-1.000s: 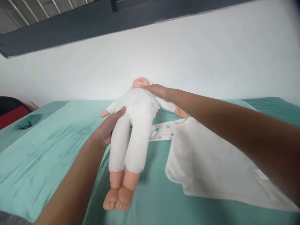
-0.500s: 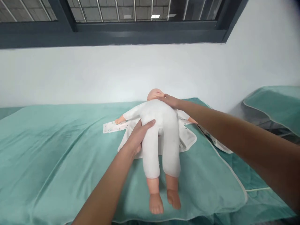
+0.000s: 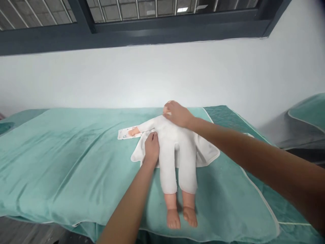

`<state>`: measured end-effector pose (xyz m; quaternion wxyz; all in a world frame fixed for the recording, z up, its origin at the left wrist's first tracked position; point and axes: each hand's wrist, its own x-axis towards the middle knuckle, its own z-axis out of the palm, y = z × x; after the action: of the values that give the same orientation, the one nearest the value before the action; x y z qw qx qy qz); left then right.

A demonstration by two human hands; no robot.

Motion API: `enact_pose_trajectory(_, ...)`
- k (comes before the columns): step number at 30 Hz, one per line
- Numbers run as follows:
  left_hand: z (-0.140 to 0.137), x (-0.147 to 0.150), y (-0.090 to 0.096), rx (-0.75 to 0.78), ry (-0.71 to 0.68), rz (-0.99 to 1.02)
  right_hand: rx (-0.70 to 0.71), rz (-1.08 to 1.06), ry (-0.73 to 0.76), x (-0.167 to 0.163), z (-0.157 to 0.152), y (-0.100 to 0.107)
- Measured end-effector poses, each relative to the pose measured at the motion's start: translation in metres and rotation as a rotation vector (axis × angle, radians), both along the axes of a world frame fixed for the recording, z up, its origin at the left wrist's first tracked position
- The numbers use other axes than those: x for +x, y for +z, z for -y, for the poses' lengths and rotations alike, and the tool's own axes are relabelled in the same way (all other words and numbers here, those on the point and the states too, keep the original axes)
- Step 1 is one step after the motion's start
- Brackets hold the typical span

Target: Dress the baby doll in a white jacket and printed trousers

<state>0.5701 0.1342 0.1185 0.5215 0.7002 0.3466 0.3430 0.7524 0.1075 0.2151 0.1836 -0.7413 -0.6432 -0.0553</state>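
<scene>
A baby doll (image 3: 187, 149) with a white cloth body and bare feet lies on its back, feet towards me. Beneath it a white baby garment (image 3: 208, 152) is spread out, with a patterned strip (image 3: 123, 133) by the doll's hand on the left. My right hand (image 3: 177, 113) lies over the doll's head and neck, fingers curled round and mostly hiding the head. Against the doll's waist on the left, my left hand (image 3: 152, 146) is closed; what its fingers grip is hidden. My right forearm covers the doll's other arm.
A green blanket (image 3: 83, 162) with a pale edge covers the bed under the doll. Behind stands a white wall (image 3: 114, 78) below a dark window frame (image 3: 165, 30) with bars. Another green cloth (image 3: 311, 112) is at the right, and grey floor shows at the lower left.
The doll has settled flatter onto the garment. My right hand has moved from beside its head to over it; my left hand has slid from its hip to its side and closed. The view has shifted.
</scene>
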Motion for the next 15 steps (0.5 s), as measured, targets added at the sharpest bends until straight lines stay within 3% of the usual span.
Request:
enact_pose_trajectory(3,-0.001,0.005,-0.003,0.105,0.208,-0.129,-0.155,0.112,0.184,-0.041,-0.027,-0.011)
enact_pose_trajectory(7,-0.002,0.005,-0.006,0.339,0.149,-0.332,-0.329,0.214,0.215,-0.074,-0.066,-0.028)
enact_pose_trajectory(12,-0.015,0.001,-0.004,0.573,0.026,-0.425,-0.335,0.156,0.165,-0.072,-0.086,-0.031)
enact_pose_trajectory(15,-0.029,0.000,-0.003,0.732,0.113,-0.557,-0.262,0.109,0.111,-0.061,-0.077,-0.024)
